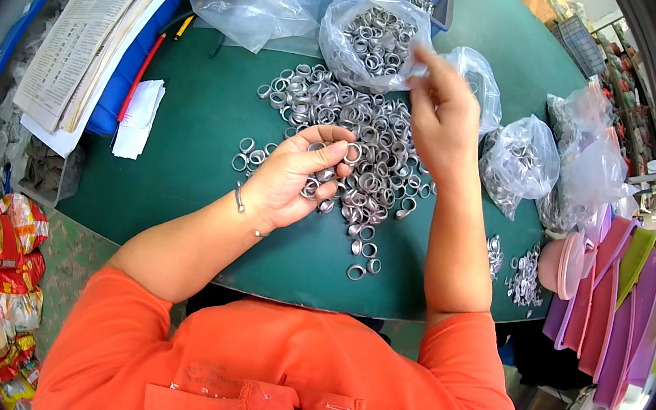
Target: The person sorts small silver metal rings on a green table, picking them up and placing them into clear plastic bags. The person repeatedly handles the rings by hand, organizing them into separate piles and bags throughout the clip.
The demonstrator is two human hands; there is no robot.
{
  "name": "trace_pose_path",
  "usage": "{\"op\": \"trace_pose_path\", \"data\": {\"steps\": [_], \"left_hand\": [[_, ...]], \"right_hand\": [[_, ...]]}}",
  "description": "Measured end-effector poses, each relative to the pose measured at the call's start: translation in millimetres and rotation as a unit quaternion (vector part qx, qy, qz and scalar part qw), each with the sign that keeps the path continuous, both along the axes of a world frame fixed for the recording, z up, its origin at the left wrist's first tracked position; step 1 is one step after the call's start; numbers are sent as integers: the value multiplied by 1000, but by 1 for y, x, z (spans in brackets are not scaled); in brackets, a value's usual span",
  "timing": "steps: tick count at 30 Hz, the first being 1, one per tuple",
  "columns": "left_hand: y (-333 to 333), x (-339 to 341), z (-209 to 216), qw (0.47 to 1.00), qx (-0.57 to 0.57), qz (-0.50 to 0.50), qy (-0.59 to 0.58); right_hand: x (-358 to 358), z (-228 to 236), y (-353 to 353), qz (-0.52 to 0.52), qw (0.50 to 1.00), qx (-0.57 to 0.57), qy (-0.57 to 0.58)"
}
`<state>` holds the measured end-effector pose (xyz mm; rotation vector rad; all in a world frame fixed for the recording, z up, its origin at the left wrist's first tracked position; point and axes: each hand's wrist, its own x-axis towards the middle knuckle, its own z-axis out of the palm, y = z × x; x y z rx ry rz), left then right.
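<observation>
My left hand [299,175] is closed on several silver-grey metal rings, one of them pinched upright [352,155] between thumb and fingertips. Beneath and beyond it spreads a loose pile of such rings [381,142] on the green table. My right hand [443,113] is raised at the right edge of an open clear plastic bag [332,37] that is partly filled with rings. Its thumb and forefinger stand apart, slightly blurred, and nothing shows between them. A few single rings [357,272] lie nearest me, below the pile.
A blue bin [448,11] of metal parts stands behind the bag. Filled clear bags [520,163] sit at right, near small piles of flat metal pieces [526,278] and a pink cup [562,266]. At left are an open book [87,36] and a red pen [141,75].
</observation>
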<state>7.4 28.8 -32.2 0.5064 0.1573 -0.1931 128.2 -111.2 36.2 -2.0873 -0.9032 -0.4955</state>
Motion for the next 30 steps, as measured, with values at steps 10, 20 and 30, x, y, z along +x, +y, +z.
{"op": "trace_pose_path", "data": {"steps": [10,20,30], "left_hand": [[0,-1,5,999,14,34,24],[-2,-1,6,998,58,32,4],[-2,-2,4,998,68,14,3]], "right_hand": [[-68,-42,-10,125,934,198,270],[-66,-52,-22,130,925,269,233],[-65,-49,-24,169,902,293,267]]}}
